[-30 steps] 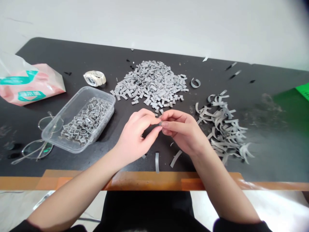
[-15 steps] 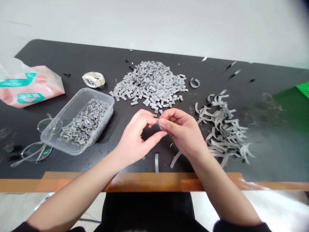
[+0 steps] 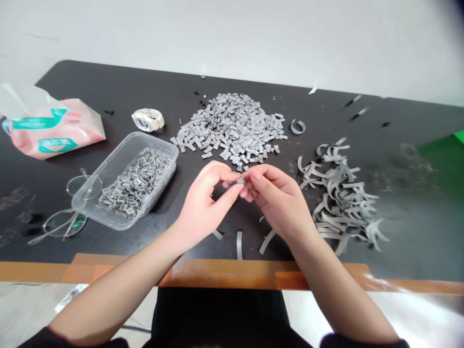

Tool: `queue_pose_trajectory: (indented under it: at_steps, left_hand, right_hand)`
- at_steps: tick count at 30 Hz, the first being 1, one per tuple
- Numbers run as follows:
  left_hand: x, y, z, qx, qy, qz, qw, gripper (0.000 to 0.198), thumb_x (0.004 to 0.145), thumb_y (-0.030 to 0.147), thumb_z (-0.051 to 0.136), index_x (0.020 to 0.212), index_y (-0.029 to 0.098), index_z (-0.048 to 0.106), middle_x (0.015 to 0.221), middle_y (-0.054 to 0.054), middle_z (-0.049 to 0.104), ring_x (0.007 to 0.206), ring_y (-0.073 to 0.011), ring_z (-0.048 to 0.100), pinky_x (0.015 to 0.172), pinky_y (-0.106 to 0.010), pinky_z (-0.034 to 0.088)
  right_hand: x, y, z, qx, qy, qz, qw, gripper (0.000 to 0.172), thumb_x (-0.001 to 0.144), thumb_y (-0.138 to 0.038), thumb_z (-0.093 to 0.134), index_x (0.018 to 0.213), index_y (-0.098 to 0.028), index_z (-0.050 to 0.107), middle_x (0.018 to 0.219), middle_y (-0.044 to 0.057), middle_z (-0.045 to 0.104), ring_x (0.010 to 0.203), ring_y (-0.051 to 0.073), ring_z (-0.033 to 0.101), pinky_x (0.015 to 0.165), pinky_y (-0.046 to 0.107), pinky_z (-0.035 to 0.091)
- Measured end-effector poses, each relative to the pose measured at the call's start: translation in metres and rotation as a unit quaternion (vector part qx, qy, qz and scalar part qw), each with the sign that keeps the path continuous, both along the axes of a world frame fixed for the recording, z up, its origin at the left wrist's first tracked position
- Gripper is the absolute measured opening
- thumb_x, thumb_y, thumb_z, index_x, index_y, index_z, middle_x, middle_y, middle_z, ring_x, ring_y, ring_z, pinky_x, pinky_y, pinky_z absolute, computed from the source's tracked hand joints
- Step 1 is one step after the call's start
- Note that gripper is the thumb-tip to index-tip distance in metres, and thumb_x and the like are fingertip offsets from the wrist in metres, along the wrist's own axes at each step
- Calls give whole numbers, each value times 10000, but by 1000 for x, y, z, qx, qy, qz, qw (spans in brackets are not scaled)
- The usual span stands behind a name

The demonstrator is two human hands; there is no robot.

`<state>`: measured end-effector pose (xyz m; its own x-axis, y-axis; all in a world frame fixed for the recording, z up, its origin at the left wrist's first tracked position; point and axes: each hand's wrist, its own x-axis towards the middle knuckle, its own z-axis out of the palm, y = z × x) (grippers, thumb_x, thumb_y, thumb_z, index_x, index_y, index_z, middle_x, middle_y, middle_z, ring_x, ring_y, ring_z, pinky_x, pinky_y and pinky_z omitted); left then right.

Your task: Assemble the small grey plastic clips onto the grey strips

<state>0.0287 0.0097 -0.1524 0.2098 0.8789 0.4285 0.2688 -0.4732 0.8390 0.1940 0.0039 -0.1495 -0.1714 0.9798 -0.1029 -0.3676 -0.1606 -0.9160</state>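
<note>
1 small gray piece (image 3: 240, 181) is pinched by the left hand (image 3: 203, 205). The right hand (image 3: 284, 205) has its fingers just to the right (I can't tell if they grip too). The piece's long way doesn't show.

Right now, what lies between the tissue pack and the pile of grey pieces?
A white watch and a small black scrap, in the head view.

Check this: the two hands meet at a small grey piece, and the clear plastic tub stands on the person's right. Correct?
Not quite: the clear plastic tub stands on the person's left, as the head view shows. The left hand and right hand do meet at a small grey piece.
</note>
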Motion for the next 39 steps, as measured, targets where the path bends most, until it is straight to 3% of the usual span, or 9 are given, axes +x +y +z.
queue_pose_trajectory:
  at_steps: [9,17,23,29,35,39]
  left_hand:
    - [-4,-2,5,-29,-46,-17,998,126,905,122,617,838,211,557,861,-17,600,801,-148,617,729,-300,548]
    - [-2,-7,11,-136,-170,-55,974,111,937,150,596,867,204,530,874,-18,682,679,-120,692,680,-284,605]
    - [-1,-8,12,-158,-128,-59,977,115,946,193,606,854,205,538,751,1,687,627,-119,682,608,-246,571]
    - [-3,-5,9,-135,-2,-44,990,104,948,272,627,875,202,602,708,14,654,646,-131,651,574,-240,527]
    - [-3,-1,9,-63,-16,-27,998,179,860,201,723,988,207,598,902,-12,663,822,-146,653,792,-291,572]
    - [-4,1,11,3,43,-34,998,43,924,155,627,920,198,621,904,-27,692,813,-142,652,749,-271,549]
  right_hand:
    - [-1,-2,1,-6,-16,30,999,43,864,-195,786,889,-213,757,791,-15,715,733,104,650,742,239,532]
    - [5,-1,5,-3,-26,11,1000,43,860,-206,793,877,-218,756,771,-24,701,718,100,646,732,231,524]
    - [6,-1,7,20,-45,17,999,79,848,-260,809,919,-241,784,818,-5,732,752,143,675,769,303,563]
    - [13,1,11,61,-154,16,986,53,839,-256,815,871,-232,780,877,9,746,836,165,680,809,310,542]
    - [15,3,10,22,-81,53,995,115,867,-309,794,846,-211,737,814,-8,671,770,134,608,790,284,509]
    - [12,2,10,15,-83,29,996,96,810,-263,843,825,-213,762,805,-8,700,757,134,612,788,282,515]
